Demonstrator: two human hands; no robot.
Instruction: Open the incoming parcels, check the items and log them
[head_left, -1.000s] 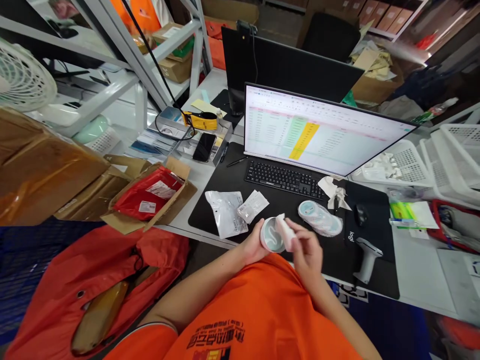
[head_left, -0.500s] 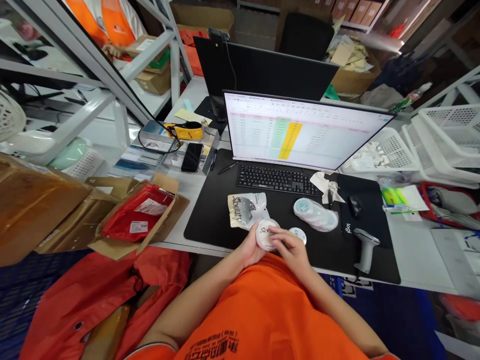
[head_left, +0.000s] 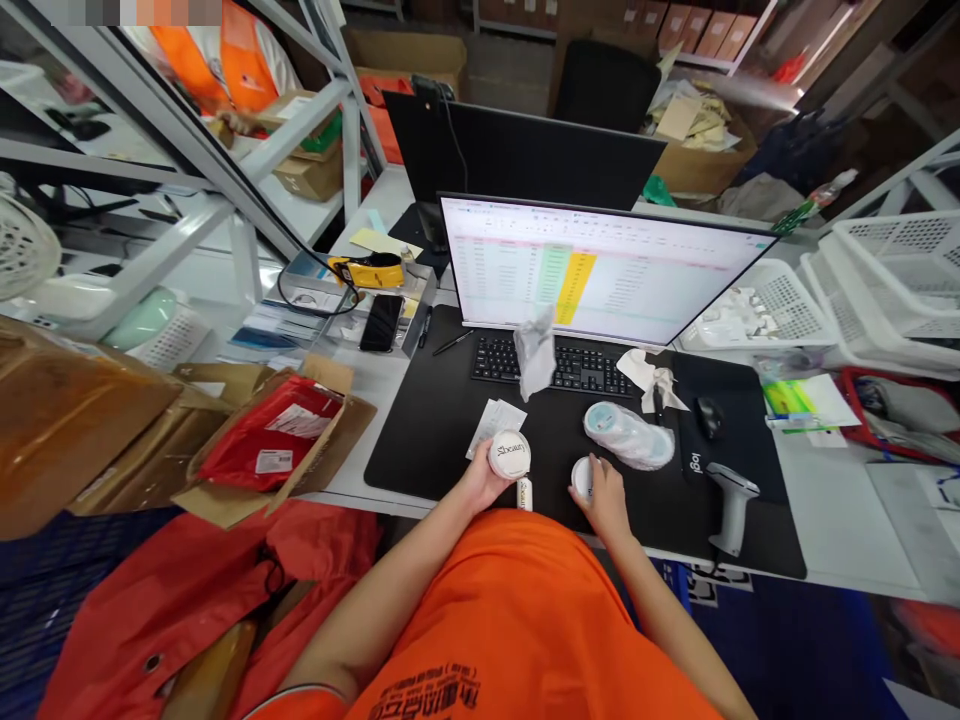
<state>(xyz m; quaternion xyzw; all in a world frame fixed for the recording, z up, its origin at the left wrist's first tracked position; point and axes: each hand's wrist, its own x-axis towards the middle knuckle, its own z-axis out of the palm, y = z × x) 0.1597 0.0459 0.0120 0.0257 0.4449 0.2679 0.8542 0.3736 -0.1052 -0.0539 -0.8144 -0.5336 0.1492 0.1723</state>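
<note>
A person in an orange shirt (head_left: 510, 620) cups a round white jar (head_left: 510, 455) marked "Zbeauty" in the left hand (head_left: 480, 480), fingers curled around its side and the printed lid facing up. The right hand (head_left: 606, 503) sits apart, its fingers (head_left: 596, 470) curved over a small round white container (head_left: 581, 478) on a black desk mat (head_left: 442, 450). Between the hands, a small white tube (head_left: 524, 492) stands upright just below the jar; whether it touches either hand is hard to tell. A crumpled piece of clear wrap (head_left: 535, 352) hangs in view above a black keyboard (head_left: 547, 365), touching neither hand. On the mat lie a white paper slip (head_left: 495, 428) near the jar, a wrapped stack of round pale-blue pads (head_left: 628, 435), a crumpled tissue (head_left: 652, 378) and a black computer mouse (head_left: 709, 416). A white barcode scanner (head_left: 731, 510) lies to the right. A lit monitor (head_left: 592, 270) shows a spreadsheet with a yellow column. At left, on the white surface (head_left: 832, 520), a smartphone (head_left: 381, 322) lies in a tray, and a cardboard box (head_left: 330, 420) holds a red pouch (head_left: 270, 435).
</note>
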